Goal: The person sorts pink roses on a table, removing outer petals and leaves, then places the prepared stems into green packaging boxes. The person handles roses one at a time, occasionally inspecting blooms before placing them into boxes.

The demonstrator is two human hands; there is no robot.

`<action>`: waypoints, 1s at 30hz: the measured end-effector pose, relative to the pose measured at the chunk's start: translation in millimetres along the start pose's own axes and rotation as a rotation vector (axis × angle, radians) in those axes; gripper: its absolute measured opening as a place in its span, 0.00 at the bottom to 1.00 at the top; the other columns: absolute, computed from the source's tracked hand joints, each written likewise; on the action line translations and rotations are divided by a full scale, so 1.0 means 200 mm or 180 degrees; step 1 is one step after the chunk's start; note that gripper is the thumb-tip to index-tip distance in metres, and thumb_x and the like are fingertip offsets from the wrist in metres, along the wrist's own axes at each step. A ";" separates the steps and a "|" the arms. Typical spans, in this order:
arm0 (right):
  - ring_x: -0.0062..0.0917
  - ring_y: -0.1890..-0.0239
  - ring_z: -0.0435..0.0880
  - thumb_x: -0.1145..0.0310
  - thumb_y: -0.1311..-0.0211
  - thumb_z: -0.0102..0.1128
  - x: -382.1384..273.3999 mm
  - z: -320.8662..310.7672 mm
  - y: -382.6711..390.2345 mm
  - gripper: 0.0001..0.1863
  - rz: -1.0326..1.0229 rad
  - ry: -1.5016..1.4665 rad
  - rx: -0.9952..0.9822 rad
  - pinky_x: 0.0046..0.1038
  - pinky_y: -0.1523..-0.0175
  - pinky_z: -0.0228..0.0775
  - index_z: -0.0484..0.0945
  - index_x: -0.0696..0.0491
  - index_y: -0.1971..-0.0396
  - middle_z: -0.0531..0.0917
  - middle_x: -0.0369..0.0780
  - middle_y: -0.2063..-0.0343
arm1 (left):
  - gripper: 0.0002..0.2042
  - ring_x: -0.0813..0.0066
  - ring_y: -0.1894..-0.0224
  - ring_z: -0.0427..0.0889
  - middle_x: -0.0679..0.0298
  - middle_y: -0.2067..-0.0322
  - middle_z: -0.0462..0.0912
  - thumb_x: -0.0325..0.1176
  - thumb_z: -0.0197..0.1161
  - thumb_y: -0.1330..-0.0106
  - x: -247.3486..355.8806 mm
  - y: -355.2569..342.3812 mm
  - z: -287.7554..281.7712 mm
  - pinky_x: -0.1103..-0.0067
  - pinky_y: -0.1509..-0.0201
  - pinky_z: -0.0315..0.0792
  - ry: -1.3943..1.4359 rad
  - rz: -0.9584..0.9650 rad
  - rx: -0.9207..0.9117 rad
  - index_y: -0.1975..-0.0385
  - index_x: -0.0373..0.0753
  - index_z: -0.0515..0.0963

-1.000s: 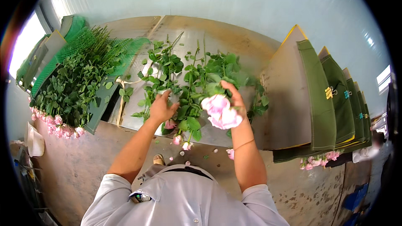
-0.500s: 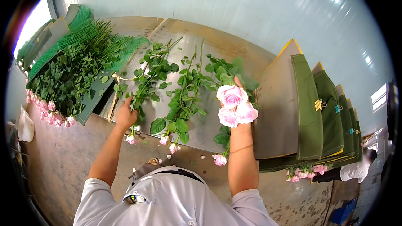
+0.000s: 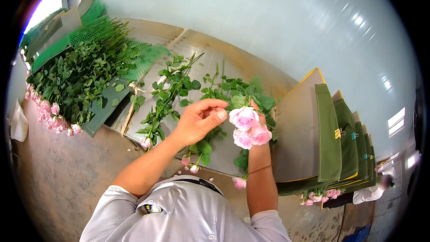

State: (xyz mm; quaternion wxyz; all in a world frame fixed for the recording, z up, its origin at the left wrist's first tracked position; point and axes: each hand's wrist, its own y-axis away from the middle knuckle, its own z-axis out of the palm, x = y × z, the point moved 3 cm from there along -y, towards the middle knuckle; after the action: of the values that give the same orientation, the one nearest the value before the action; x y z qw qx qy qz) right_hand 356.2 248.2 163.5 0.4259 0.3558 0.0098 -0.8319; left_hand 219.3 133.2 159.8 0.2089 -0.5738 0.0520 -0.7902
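My right hand (image 3: 255, 105) is closed round the leafy stems of several pink roses (image 3: 249, 127); their blooms hang over my wrist and hide most of the fingers. Just to the left of those blooms, my left hand (image 3: 200, 120) is in the air with nothing in it, thumb and fingers apart. Beneath and behind it, loose rose stems (image 3: 181, 83) lie across the metal table (image 3: 215, 154), with their pink heads at the near edge. One of these, a pink rose (image 3: 145, 142), rests at the left. Another rose head (image 3: 239, 183) hangs over the edge below my right forearm.
A big pile of roses (image 3: 76, 76) lies at the left on green netting (image 3: 92, 31). Green fabric-edged boards (image 3: 295, 130) with clips stand at the right, rose heads (image 3: 320, 195) showing beneath them. Another person (image 3: 367, 195) is at the far right. A pale wall stands behind the table.
My left hand has left the rose stems on the left and moved right, up to the held roses. My right hand keeps its hold; the view has shifted slightly.
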 end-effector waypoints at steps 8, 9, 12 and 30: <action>0.28 0.66 0.82 0.61 0.34 0.51 0.08 0.05 -0.05 0.13 -0.0722 0.0142 -0.0522 0.31 0.60 0.77 0.75 0.56 0.61 0.82 0.42 0.66 | 0.12 0.86 0.74 0.74 0.68 0.73 0.79 0.33 0.62 0.37 0.03 -0.05 -0.05 0.88 0.71 0.69 -0.0643 0.0445 -0.0071 0.59 0.32 0.76; 0.28 0.65 0.82 0.62 0.34 0.51 0.07 0.03 -0.05 0.13 -0.0832 0.0169 -0.0430 0.31 0.59 0.77 0.75 0.56 0.61 0.82 0.42 0.66 | 0.11 0.85 0.74 0.75 0.68 0.73 0.79 0.33 0.62 0.36 0.01 -0.06 -0.04 0.87 0.71 0.69 -0.0222 0.0143 0.0040 0.60 0.33 0.76; 0.28 0.64 0.82 0.62 0.35 0.51 0.08 -0.12 -0.15 0.14 -0.1195 0.0260 -0.0723 0.30 0.58 0.77 0.73 0.56 0.57 0.81 0.41 0.63 | 0.09 0.82 0.74 0.78 0.65 0.72 0.80 0.34 0.59 0.35 -0.06 -0.07 -0.03 0.86 0.74 0.72 0.1091 -0.0700 0.0373 0.62 0.34 0.76; 0.31 0.65 0.81 0.70 0.35 0.50 0.07 -0.02 -0.24 0.12 -0.0404 -0.1061 -0.1031 0.33 0.58 0.80 0.72 0.58 0.55 0.79 0.41 0.64 | 0.13 0.58 0.64 0.80 0.54 0.67 0.79 0.39 0.62 0.44 -0.67 0.29 -0.36 0.67 0.60 0.73 -0.3704 -0.1047 -0.0698 0.64 0.39 0.78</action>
State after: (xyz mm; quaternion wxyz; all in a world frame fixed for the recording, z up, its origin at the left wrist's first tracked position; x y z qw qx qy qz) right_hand 318.5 269.2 138.7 0.4200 0.1393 0.0950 -0.8917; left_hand 202.8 121.8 -0.5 0.0181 -0.9297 -0.0788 -0.3593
